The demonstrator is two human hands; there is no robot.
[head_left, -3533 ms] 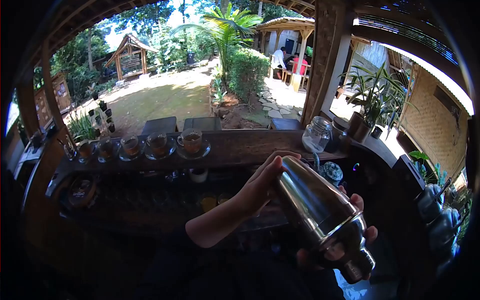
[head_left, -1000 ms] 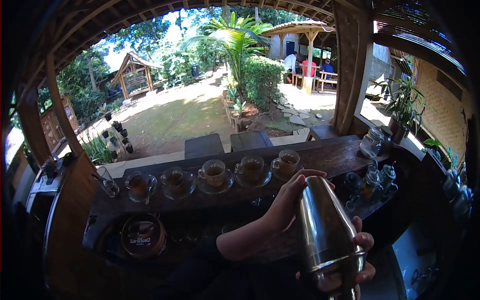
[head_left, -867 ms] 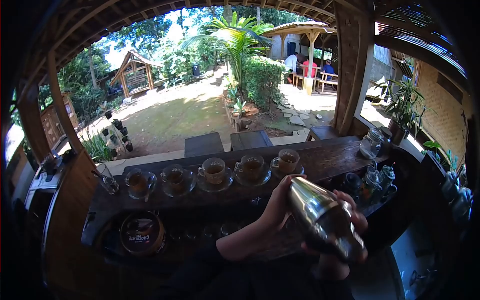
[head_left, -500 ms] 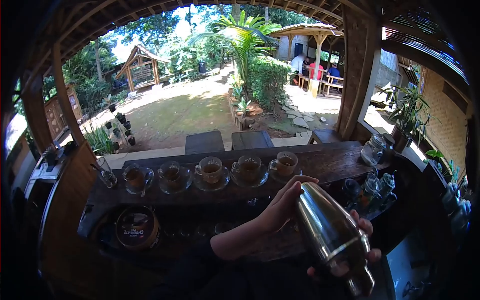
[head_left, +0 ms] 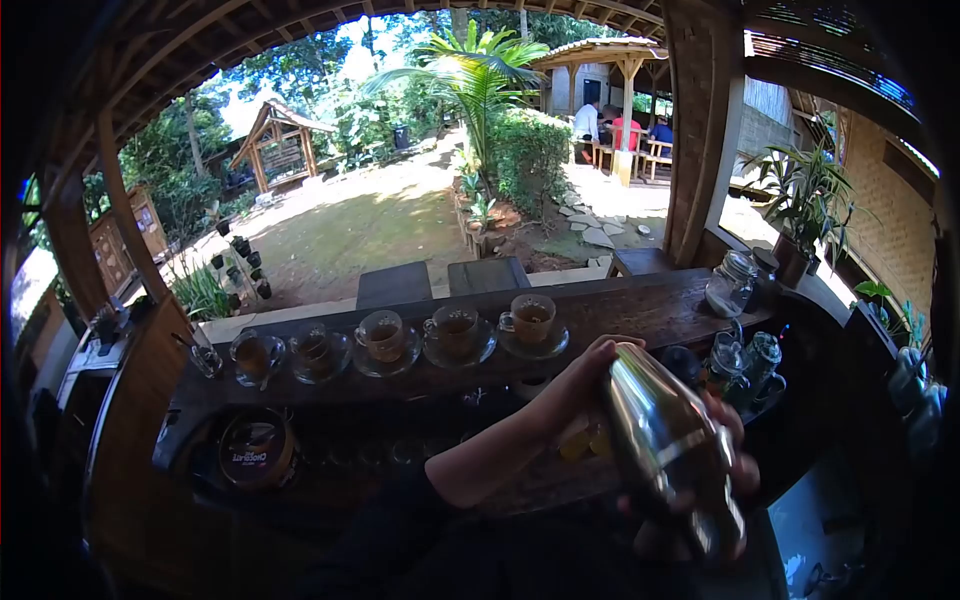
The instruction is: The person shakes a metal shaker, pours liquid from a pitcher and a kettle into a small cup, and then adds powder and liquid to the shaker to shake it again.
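A shiny metal cocktail shaker (head_left: 660,430) is held tilted in front of me, its broad base up to the left and its narrow cap down to the right. My left hand (head_left: 585,385) presses against the base end. The fingers of my right hand (head_left: 733,440) wrap round the shaker from its far side, near the shoulder and cap; the palm is hidden. Beyond the shaker stands a row of glass cups on glass saucers, partly filled with brown liquid, the closest being the rightmost cup (head_left: 533,318).
The dark wooden counter (head_left: 640,310) carries a lidded glass jar (head_left: 730,285) and several glass mugs (head_left: 763,360) at right. A round chocolate-labelled tub (head_left: 256,448) sits lower left. Two stools (head_left: 393,286) stand beyond the counter. People (head_left: 625,133) sit under a distant shelter.
The shaker remains in both hands, moved slightly and blurred now. The view has shifted a little, so the cups and counter appear further left.
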